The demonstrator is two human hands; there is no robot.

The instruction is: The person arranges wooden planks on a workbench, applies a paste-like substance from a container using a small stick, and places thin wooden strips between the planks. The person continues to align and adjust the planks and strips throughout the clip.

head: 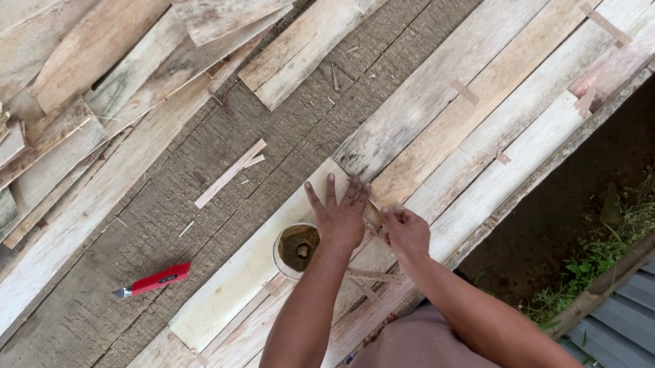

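The left hand [341,220] is pressing flat, fingers spread, steadying a wood strip [451,100]; the right hand [405,228], at its 4 o'clock, is pinching a small piece [372,217] at the seam.

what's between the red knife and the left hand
In the head view, a pale veneer sheet and a small round tub of brownish paste lie between the red knife and the left hand.
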